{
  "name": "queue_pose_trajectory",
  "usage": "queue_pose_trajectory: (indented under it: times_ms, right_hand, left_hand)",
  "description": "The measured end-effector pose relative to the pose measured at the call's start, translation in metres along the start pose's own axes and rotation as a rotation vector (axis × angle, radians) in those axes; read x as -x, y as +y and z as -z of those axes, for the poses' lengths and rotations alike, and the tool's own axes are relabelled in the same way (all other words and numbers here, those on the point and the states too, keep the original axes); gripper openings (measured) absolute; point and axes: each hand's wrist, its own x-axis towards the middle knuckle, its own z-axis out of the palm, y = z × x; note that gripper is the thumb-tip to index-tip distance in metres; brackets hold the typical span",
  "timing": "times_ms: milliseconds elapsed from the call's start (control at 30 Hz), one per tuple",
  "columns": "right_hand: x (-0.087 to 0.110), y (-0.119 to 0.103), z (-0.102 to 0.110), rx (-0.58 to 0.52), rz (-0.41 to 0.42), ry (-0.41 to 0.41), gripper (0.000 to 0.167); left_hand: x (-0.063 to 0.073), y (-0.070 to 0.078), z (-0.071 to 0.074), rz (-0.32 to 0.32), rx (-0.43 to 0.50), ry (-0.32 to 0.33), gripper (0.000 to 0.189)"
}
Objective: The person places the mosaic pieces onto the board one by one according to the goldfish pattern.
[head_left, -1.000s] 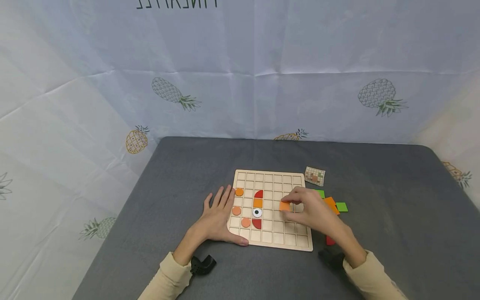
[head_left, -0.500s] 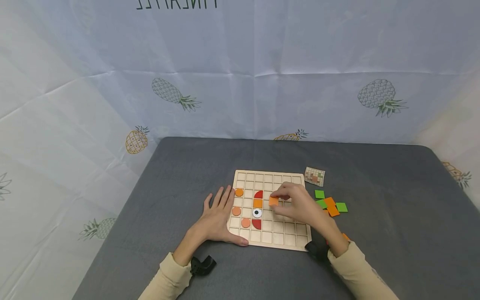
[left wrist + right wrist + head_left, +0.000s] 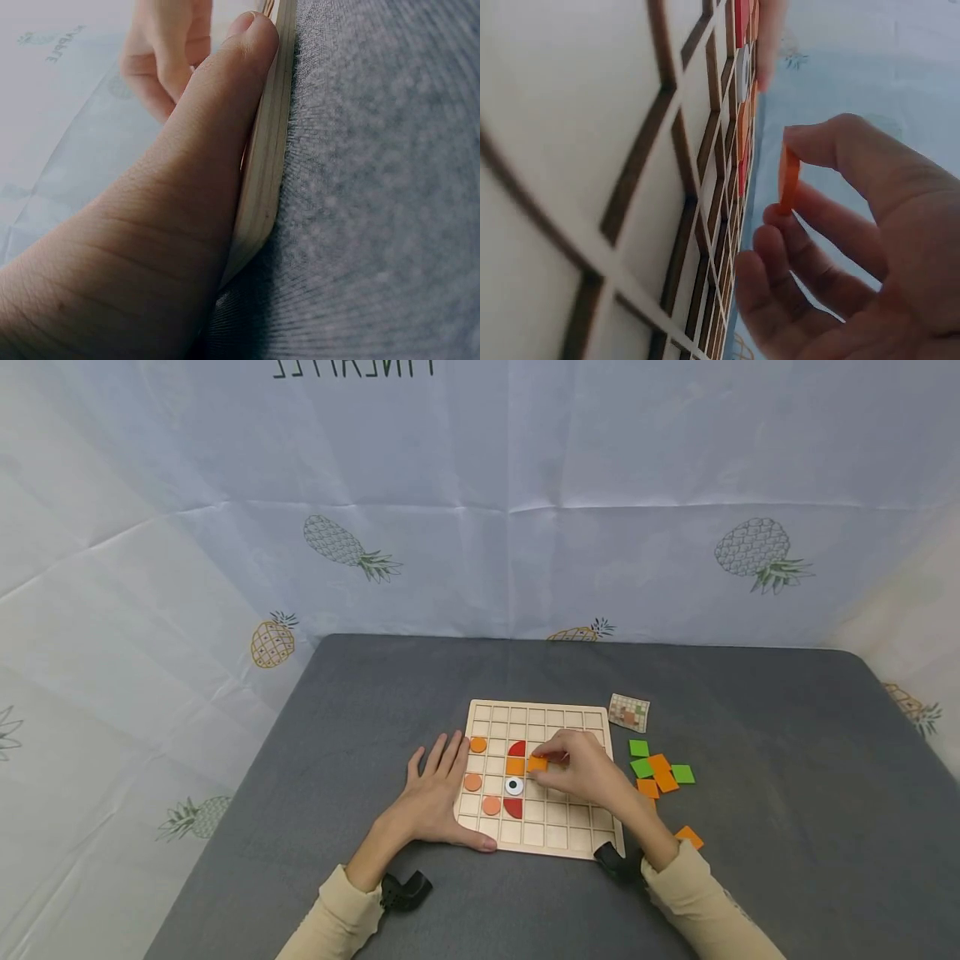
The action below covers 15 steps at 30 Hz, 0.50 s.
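A light wooden grid board point(image 3: 557, 837) lies on the grey table. My left hand point(image 3: 437, 802) rests along its left side, fingers spread and straight, with the thumb at the near edge. In my right hand point(image 3: 585, 768) an orange square tile point(image 3: 788, 178) is pinched between thumb and fingers, held close over the board. In the head view it sits just right of an orange tile point(image 3: 515, 767) in the grid. Red quarter-round pieces point(image 3: 517, 748), a white eye disc point(image 3: 513, 786) and orange discs point(image 3: 478, 744) lie in other cells.
Right of the board, several loose green tiles point(image 3: 682, 774) and orange tiles point(image 3: 667, 782) lie on the table. A small patterned card point(image 3: 629, 713) is near the board's far right corner. Behind the table point(image 3: 780, 760) hangs a pineapple-print cloth point(image 3: 480, 568).
My right hand has moved left across the board with the orange tile, stopping beside the orange tile in the grid. More loose tiles have come into view. The left hand has stayed in place.
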Motion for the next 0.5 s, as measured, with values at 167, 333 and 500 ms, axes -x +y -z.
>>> queue_pose_trajectory:
  times_ms: [167,333,500]
  right_hand:
    - [0.003,-0.008,0.007,-0.058,-0.018,-0.015,0.020]
    - [0.003,-0.014,0.006,-0.087,-0.013,-0.019,0.019]
    - [0.005,-0.013,-0.005,-0.121,-0.059,0.048,0.019]
  left_hand:
    - [0.000,0.000,0.000,0.007,-0.002,-0.004,0.156]
    - [-0.001,-0.001,0.001,0.010,-0.010,-0.003,0.156]
    - [-0.001,0.000,0.001,0.008,-0.013,-0.011,0.155]
